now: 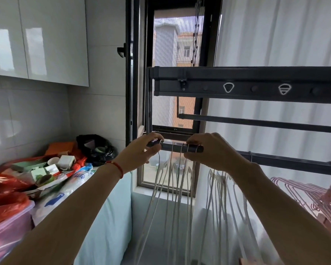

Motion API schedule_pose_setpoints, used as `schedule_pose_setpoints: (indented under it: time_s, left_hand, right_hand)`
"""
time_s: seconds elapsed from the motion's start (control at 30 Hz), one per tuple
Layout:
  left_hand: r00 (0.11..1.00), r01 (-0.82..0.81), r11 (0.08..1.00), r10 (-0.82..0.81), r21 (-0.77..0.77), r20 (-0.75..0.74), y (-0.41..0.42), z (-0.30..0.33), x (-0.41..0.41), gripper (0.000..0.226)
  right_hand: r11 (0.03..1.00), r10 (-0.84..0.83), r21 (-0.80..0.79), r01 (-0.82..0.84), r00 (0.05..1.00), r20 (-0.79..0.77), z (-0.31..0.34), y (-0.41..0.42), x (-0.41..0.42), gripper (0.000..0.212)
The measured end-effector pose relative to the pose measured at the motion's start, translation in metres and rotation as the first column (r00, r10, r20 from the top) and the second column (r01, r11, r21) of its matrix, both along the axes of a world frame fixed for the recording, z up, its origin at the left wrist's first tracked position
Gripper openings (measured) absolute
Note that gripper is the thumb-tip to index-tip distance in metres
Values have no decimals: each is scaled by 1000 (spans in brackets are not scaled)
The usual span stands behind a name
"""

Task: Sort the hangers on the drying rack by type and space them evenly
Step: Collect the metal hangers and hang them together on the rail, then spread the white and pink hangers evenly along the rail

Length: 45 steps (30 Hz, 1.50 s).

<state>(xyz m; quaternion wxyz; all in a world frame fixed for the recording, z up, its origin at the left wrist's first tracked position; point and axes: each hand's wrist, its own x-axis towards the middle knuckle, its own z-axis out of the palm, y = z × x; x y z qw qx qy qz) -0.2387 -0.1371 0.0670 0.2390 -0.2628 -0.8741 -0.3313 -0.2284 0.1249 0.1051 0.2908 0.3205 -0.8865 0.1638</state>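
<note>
Several white hangers [172, 180] hang from the left end of the nearest dark rail [275, 159] of the drying rack. My left hand [141, 150] is at the rail's left tip and pinches the hook of the outermost white hanger. My right hand [208, 150] curls over the rail a little to the right, its fingers around hooks there. More white hangers [224, 192] dangle under my right wrist. A bunch of pink hangers [310, 192] hangs at the far right of the same rail.
The rack's upper beam [246, 81] and a middle rail [256, 122] cross above. A window [172, 64] is behind, white curtains [275, 35] to the right. A cluttered counter [46, 169] with red bags and boxes stands at the left.
</note>
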Motion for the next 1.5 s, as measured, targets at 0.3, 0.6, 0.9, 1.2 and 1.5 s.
schedule_pose_setpoints:
  time_s: [0.3, 0.6, 0.9, 1.2, 1.5]
  left_hand:
    - [1000, -20, 1000, 20, 17, 19, -3, 2, 4, 31]
    - [998, -23, 999, 21, 33, 59, -8, 3, 5, 28]
    - [998, -14, 999, 12, 36, 62, -6, 4, 6, 29]
    - [1000, -7, 1000, 7, 5, 3, -7, 2, 0, 29]
    - [999, 22, 1000, -22, -2, -28, -3, 1, 1, 30]
  right_hand:
    - [993, -43, 106, 55, 993, -109, 1, -21, 3, 59]
    - [998, -37, 51, 39, 999, -38, -1, -18, 0, 45]
    - [998, -27, 48, 30, 998, -55, -3, -16, -2, 56]
    - [992, -71, 105, 76, 996, -54, 2, -6, 1, 48]
    - [991, -92, 98, 94, 995, -23, 2, 7, 5, 47]
